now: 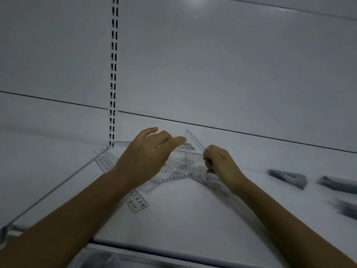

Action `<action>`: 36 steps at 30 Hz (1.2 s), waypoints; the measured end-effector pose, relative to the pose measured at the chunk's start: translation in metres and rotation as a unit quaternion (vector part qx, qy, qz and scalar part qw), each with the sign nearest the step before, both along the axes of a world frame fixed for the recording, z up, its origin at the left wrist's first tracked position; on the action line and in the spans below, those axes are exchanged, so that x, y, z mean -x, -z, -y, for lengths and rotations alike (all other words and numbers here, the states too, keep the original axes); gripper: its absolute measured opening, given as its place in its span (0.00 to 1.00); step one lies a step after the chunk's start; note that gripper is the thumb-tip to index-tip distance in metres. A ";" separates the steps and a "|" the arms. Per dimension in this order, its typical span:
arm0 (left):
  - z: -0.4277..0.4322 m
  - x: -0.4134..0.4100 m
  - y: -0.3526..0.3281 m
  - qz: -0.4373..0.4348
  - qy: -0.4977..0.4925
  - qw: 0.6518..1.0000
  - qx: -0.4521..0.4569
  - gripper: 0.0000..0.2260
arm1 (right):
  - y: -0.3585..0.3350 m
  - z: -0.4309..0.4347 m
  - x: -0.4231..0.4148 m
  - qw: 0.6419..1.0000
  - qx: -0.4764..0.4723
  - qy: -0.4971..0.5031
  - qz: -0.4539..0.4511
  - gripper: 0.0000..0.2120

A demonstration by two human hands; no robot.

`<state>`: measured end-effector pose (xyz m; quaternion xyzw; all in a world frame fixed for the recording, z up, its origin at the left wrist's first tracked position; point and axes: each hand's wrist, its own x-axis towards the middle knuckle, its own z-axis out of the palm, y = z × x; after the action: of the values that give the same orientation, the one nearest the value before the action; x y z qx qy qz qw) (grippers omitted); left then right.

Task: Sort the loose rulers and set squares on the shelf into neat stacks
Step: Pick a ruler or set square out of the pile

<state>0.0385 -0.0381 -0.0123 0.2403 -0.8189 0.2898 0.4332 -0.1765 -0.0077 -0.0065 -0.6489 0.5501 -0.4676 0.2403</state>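
1. You are at the picking step. The messy pile of clear plastic rulers and set squares (179, 171) lies in the middle of the white shelf (173, 213), not sorted yet.
2. Your left hand (146, 153) hangs over the pile, fingers loose and apart. Your right hand (220, 161) is curled at the pile's right end and seems to pinch a clear ruler (191, 155).
3. Next, I think, lift one piece free and lay it with its kind.
4. Bare shelf lies near you. Mind the clear side rail (54, 190) on the left, the far grey back wall (231, 74), and the blurry dark stacks (287, 178) on the right.
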 end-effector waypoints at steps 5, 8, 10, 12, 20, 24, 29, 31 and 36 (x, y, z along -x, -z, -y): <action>-0.018 0.003 -0.003 0.029 -0.034 0.998 0.054 0.30 | -0.007 -0.018 0.005 0.994 0.052 0.040 -0.090 0.14; -0.023 0.008 -0.003 0.021 -0.051 0.997 0.050 0.26 | -0.014 -0.041 0.014 0.989 0.075 0.010 -0.128 0.10; -0.028 0.016 -0.006 0.025 -0.057 0.997 0.033 0.26 | -0.023 -0.056 0.028 0.984 0.095 0.005 -0.149 0.08; -0.035 0.030 -0.012 0.041 -0.056 0.997 0.034 0.24 | -0.032 -0.068 0.050 0.983 0.120 0.009 -0.140 0.07; -0.067 0.185 -0.038 0.014 -0.004 0.999 0.032 0.08 | -0.045 -0.104 0.193 0.994 0.090 0.022 -0.057 0.03; -0.069 0.276 -0.031 0.041 -0.052 0.998 0.022 0.07 | -0.051 -0.116 0.279 0.992 0.062 0.075 -0.076 0.03; -0.063 0.337 -0.030 0.019 -0.130 0.991 -0.006 0.18 | -0.059 -0.095 0.336 0.989 -0.009 0.075 -0.124 0.03; -0.060 0.341 -0.022 0.015 -0.145 0.989 -0.018 0.20 | -0.057 -0.077 0.336 0.987 -0.043 0.054 -0.149 0.04; -0.053 0.320 -0.006 0.046 -0.190 0.979 -0.052 0.22 | -0.047 -0.030 0.321 0.974 -0.119 0.008 -0.191 0.05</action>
<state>-0.2820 0.0147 -0.0064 0.4002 -0.7912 0.3343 0.3194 -0.4971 0.0223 0.0402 -0.6886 0.6425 -0.2682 0.2026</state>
